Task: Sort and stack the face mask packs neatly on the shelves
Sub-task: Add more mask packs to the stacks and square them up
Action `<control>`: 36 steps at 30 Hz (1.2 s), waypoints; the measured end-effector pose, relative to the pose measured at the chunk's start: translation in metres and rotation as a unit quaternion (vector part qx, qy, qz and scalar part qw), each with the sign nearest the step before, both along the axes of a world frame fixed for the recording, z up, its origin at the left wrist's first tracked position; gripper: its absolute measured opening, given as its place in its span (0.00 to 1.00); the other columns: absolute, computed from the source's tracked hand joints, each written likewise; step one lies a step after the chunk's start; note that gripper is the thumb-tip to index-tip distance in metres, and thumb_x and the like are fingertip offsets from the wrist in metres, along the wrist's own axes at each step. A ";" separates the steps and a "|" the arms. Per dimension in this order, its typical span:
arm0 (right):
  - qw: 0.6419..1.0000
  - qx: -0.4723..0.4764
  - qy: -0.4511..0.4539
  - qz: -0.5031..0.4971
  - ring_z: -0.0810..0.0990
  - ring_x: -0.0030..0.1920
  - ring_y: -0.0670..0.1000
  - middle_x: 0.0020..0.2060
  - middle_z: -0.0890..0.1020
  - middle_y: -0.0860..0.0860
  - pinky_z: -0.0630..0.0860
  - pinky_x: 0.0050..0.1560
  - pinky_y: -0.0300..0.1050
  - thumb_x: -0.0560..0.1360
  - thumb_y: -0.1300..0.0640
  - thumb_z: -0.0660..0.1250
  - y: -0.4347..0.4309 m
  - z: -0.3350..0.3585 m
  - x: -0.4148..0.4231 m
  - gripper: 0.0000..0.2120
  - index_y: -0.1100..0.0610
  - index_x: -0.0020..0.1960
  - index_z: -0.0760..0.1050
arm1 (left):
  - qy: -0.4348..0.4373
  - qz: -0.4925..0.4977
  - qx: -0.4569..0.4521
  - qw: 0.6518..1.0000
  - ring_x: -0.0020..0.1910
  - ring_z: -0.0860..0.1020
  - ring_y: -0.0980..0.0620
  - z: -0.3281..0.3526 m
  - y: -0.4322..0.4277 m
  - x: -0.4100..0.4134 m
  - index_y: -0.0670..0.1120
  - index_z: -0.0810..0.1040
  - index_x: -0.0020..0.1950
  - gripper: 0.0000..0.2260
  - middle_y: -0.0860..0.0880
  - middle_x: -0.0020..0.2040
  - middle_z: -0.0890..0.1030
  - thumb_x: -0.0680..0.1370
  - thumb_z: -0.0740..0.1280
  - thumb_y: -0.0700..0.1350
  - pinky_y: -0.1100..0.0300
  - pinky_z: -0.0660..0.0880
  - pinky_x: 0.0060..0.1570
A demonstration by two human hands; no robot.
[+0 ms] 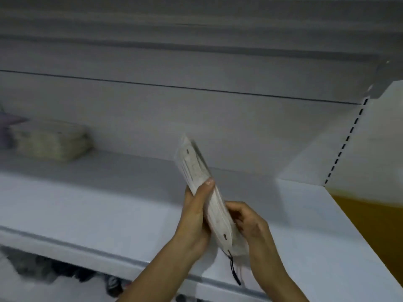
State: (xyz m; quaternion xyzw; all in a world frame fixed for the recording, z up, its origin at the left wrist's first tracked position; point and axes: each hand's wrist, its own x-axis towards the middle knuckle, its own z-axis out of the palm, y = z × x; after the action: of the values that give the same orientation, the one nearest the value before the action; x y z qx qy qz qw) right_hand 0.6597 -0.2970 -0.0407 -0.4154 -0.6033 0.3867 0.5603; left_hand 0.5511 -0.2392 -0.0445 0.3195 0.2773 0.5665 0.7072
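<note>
Face mask packs (197,177) in left hand (195,216) and right hand (250,225) grip.

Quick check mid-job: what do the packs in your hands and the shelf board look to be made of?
Bundle of mask packs: looks like clear glossy plastic film over pale contents, going by the sheen and punched hang slots; blur leaves this open. Both the left hand and right hand hold it on edge. Shelf: seems white painted metal, smooth with a faint sheen and a rolled front lip.

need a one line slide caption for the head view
Both hands, left hand and right hand, grip a bundle of face mask packs on edge above a white shelf beside a stack.
</note>
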 end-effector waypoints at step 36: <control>0.882 -0.178 0.007 0.435 0.85 0.49 0.53 0.48 0.86 0.52 0.81 0.46 0.47 0.78 0.64 0.62 -0.074 0.008 -0.223 0.13 0.53 0.58 0.78 | 0.144 0.390 -0.059 0.907 0.53 0.82 0.38 0.022 -0.212 -0.246 0.41 0.78 0.61 0.25 0.38 0.54 0.83 0.69 0.74 0.52 0.43 0.80 0.52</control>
State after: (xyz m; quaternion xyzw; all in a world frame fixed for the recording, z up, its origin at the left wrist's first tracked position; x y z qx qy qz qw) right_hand 0.4367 -0.3710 -0.0324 -0.2011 -0.6402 0.6957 0.2564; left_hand 0.3055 -0.4516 -0.0226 0.2220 0.5116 0.7276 0.3994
